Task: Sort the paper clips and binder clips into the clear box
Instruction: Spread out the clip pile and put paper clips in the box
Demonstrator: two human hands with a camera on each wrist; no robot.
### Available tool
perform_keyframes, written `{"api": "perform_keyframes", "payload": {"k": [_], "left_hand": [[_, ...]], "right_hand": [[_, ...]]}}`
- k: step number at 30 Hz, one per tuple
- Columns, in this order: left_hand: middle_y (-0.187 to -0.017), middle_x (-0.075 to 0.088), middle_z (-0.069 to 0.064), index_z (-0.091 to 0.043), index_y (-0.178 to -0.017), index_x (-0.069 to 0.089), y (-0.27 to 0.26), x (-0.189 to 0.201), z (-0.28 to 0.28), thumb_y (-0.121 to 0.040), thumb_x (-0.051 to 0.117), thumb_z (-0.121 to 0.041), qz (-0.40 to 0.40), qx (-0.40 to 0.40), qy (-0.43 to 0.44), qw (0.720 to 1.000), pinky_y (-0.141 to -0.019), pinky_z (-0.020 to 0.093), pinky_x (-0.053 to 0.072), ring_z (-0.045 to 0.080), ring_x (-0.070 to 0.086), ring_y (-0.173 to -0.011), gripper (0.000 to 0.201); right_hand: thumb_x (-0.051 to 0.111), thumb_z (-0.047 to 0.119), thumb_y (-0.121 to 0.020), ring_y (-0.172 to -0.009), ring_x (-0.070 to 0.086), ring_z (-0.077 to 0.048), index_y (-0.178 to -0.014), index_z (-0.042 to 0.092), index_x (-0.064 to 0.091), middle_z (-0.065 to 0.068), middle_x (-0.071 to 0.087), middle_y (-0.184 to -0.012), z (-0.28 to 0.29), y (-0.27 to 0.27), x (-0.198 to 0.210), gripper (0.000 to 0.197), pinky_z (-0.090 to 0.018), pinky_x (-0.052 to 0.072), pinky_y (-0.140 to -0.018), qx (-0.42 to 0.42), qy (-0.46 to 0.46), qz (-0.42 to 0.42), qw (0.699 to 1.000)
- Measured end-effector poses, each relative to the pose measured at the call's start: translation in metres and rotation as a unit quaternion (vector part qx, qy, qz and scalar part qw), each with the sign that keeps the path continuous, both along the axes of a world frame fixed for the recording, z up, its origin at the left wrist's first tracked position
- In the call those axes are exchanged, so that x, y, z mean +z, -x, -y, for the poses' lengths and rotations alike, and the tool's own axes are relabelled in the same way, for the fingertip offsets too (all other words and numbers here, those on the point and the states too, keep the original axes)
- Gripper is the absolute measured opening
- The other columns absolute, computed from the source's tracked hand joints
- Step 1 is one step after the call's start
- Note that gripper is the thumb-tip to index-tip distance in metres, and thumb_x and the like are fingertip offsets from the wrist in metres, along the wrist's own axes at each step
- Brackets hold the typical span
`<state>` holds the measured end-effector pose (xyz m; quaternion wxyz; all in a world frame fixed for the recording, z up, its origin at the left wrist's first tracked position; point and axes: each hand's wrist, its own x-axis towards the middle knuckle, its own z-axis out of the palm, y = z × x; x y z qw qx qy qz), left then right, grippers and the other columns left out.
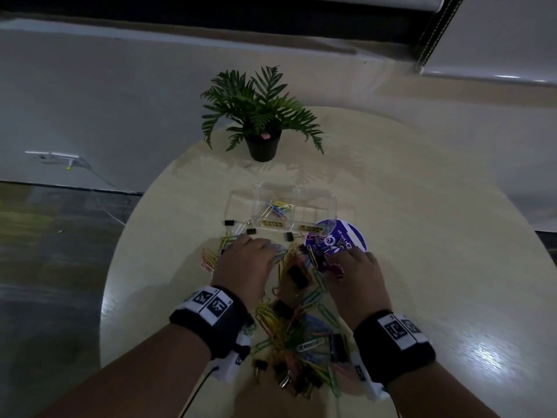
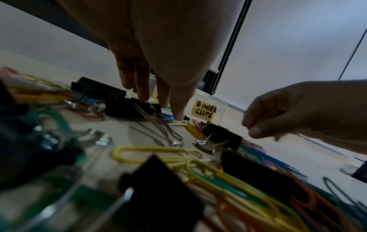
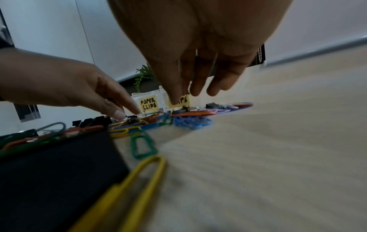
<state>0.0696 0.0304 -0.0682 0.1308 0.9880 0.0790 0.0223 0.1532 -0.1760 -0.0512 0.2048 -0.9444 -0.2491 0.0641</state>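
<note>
The clear box (image 1: 238, 203) stands mid-table with several coloured paper clips (image 1: 277, 206) in its left compartment. Yellow labels on its front read "PAPER CLIPS" (image 3: 148, 103) and "BINDER CLIPS" (image 2: 203, 110). A loose pile of coloured paper clips (image 1: 289, 333) and black binder clips (image 1: 298, 276) spreads from the box toward me. My left hand (image 1: 256, 248) reaches down with straight fingers (image 2: 178, 114) touching clips just in front of the box. My right hand (image 1: 340, 260) hovers over clips at the edge of a purple disc, thumb and fingertips (image 2: 254, 131) drawn together. Whether it holds anything is hidden.
A purple printed disc (image 1: 352, 236) lies under the box's right front corner with clips on it. A potted fern (image 1: 262, 122) stands behind the box. The round pale table (image 1: 437, 236) has bare surface to the right; its edge drops to the floor on the left.
</note>
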Motion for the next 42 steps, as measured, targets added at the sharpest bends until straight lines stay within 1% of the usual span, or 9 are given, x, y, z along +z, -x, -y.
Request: {"api": "perform_keyframes", "payload": {"k": [4,10,15,17,24,30,35,39,42], "left_hand": [[-0.101,0.065,0.0,-0.02,-0.105,0.068,-0.01,0.003,-0.001,-0.085,0.067,-0.034,-0.029,0.021,-0.016,0.999,-0.082,0.04,0.049,0.028,0.051,-0.099,0.024],[-0.085,0.062,0.004,-0.015,-0.084,0.067,-0.015,0.005,0.0,-0.079,0.068,-0.015,-0.09,0.01,-0.038,0.995,-0.07,0.039,0.049,0.028,0.054,-0.09,0.004],[-0.093,0.059,0.005,-0.013,-0.091,0.065,-0.012,0.01,0.002,-0.087,0.061,-0.027,-0.11,0.0,-0.026,0.994,-0.079,0.041,0.047,0.027,0.052,-0.095,0.015],[-0.095,0.058,0.005,-0.014,-0.093,0.063,-0.011,0.012,0.004,-0.085,0.064,-0.021,-0.126,-0.002,-0.039,0.991,-0.078,0.039,0.046,0.027,0.052,-0.096,0.01],[-0.098,0.059,0.006,-0.014,-0.098,0.064,-0.01,0.018,0.004,-0.088,0.058,-0.018,-0.154,0.0,-0.032,0.987,-0.071,0.037,0.046,0.028,0.059,-0.091,0.012],[-0.1,0.065,-0.002,-0.022,-0.1,0.069,-0.005,0.054,-0.007,-0.096,0.052,-0.031,-0.066,0.096,0.11,0.987,-0.072,0.03,0.047,0.021,0.062,-0.087,0.02],[-0.101,0.069,0.005,-0.018,-0.099,0.073,-0.034,0.085,-0.022,-0.091,0.061,-0.025,0.05,0.155,0.181,0.97,-0.081,0.039,0.052,0.025,0.064,-0.09,0.016],[-0.099,0.069,0.012,-0.01,-0.098,0.074,-0.066,0.084,-0.033,-0.092,0.06,-0.024,0.021,0.149,0.139,0.979,-0.081,0.042,0.052,0.03,0.064,-0.092,0.021],[-0.108,0.07,0.016,-0.004,-0.107,0.071,-0.072,0.079,-0.036,-0.093,0.058,-0.021,-0.014,0.168,0.183,0.969,-0.087,0.042,0.052,0.033,0.064,-0.099,0.025]], "right_hand": [[0.067,0.042,-0.075,-0.095,0.047,-0.028,-0.101,0.018,0.055,-0.002,0.049,-0.102,0.004,0.011,-0.001,0.037,-0.037,0.042,-0.083,-0.03,0.108,-0.066,0.991],[0.057,0.02,-0.085,-0.097,0.054,-0.029,-0.107,0.019,0.062,-0.004,0.057,-0.102,0.003,0.014,-0.001,0.022,-0.034,0.044,-0.078,0.015,0.074,-0.09,0.993],[0.063,0.02,-0.08,-0.095,0.054,-0.027,-0.106,0.017,0.064,-0.004,0.051,-0.104,0.004,0.017,0.002,0.026,-0.034,0.046,-0.077,0.025,0.075,-0.086,0.993],[0.059,0.021,-0.085,-0.089,0.056,-0.026,-0.1,0.015,0.066,-0.004,0.05,-0.103,0.002,0.018,0.002,0.017,-0.031,0.044,-0.072,0.033,0.076,-0.076,0.994],[0.049,0.021,-0.089,-0.095,0.06,-0.022,-0.099,0.025,0.068,0.002,0.065,-0.098,0.001,0.012,0.014,0.022,-0.032,0.051,-0.075,0.086,0.12,-0.079,0.986],[0.058,0.028,-0.088,-0.08,0.064,-0.015,-0.09,0.03,0.073,0.008,0.071,-0.085,0.005,0.002,0.035,0.016,-0.025,0.041,-0.063,0.01,0.038,-0.114,0.993],[0.063,0.021,-0.088,-0.06,0.055,-0.003,-0.088,0.025,0.076,0.014,0.062,-0.066,-0.003,-0.008,0.053,0.013,-0.019,0.041,-0.058,-0.033,-0.057,-0.165,0.984],[0.066,0.023,-0.087,-0.055,0.052,0.001,-0.085,0.022,0.076,0.01,0.062,-0.061,-0.025,-0.026,0.068,0.011,-0.011,0.037,-0.05,-0.049,-0.088,-0.15,0.984],[0.066,0.024,-0.086,-0.06,0.057,-0.004,-0.085,0.021,0.076,0.004,0.066,-0.068,-0.051,-0.042,0.076,0.01,-0.012,0.039,-0.054,-0.055,-0.113,-0.151,0.981]]}}
